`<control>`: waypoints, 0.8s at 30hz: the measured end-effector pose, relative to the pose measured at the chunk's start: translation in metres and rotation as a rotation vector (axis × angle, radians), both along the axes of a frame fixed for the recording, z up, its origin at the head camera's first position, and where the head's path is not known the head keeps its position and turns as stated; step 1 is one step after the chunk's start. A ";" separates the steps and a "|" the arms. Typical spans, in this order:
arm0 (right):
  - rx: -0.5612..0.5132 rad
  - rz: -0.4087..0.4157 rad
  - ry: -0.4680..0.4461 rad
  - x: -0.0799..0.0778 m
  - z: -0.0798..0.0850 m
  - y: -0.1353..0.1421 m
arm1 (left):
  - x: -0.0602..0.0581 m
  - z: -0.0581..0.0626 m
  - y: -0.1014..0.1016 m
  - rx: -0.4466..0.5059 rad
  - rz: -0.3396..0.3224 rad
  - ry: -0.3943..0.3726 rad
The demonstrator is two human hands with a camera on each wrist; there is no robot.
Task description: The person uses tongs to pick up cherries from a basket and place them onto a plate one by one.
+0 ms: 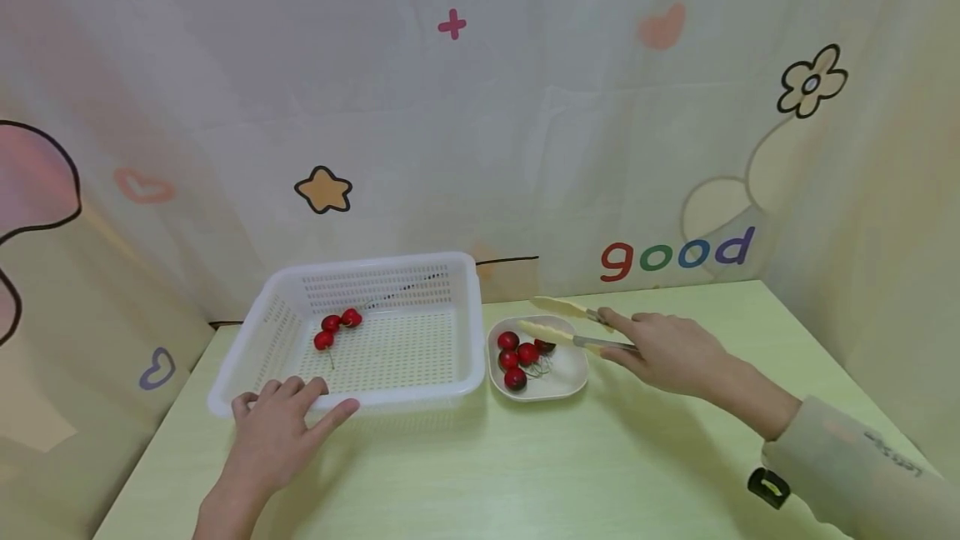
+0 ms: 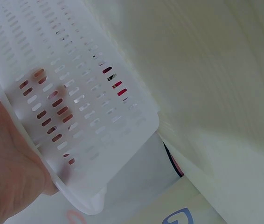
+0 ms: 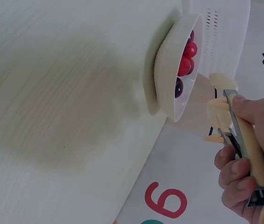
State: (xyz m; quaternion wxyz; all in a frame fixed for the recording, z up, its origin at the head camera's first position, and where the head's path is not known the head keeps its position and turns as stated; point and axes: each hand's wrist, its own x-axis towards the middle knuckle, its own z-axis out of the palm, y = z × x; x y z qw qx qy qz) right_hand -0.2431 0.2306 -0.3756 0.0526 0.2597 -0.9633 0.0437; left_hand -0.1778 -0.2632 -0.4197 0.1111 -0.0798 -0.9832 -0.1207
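My left hand (image 1: pixel 276 432) grips the near rim of a white plastic basket (image 1: pixel 427 392), fingers over the edge; in the left wrist view they show through the slots of its wall (image 2: pixel 83 154). Three red cherries (image 1: pixel 324 341) lie inside, toward the basket's left. In my right hand (image 1: pixel 675 352) is a pair of tongs (image 1: pixel 555 334) with cream tips and metal arms. The tips are spread apart above a small white bowl (image 1: pixel 573 386), with nothing between them. Several dark red cherries (image 1: pixel 515 379) with stems sit in the bowl, also visible from the right wrist (image 3: pixel 184 66).
The bowl stands close to the basket's right side on a pale wood-grain table (image 1: pixel 480 473). Behind the table hangs a printed curtain (image 1: pixel 480 148), near the back of the basket. A dark tag-like object (image 1: pixel 769 487) is by the right sleeve (image 1: pixel 847 457).
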 end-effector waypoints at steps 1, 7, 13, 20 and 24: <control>-0.005 -0.001 -0.001 0.000 0.000 -0.001 | 0.000 0.000 0.000 0.000 0.000 -0.002; -0.043 -0.011 -0.008 -0.004 0.004 -0.008 | -0.001 0.000 0.000 -0.001 -0.001 -0.010; -0.088 -0.008 -0.017 -0.010 0.009 -0.019 | -0.001 0.000 0.000 0.001 -0.001 -0.012; -0.110 0.009 -0.032 -0.017 0.018 -0.038 | 0.000 0.000 0.000 0.005 0.000 -0.007; -0.102 0.020 -0.025 -0.021 0.024 -0.052 | 0.000 0.000 0.000 0.004 0.001 -0.009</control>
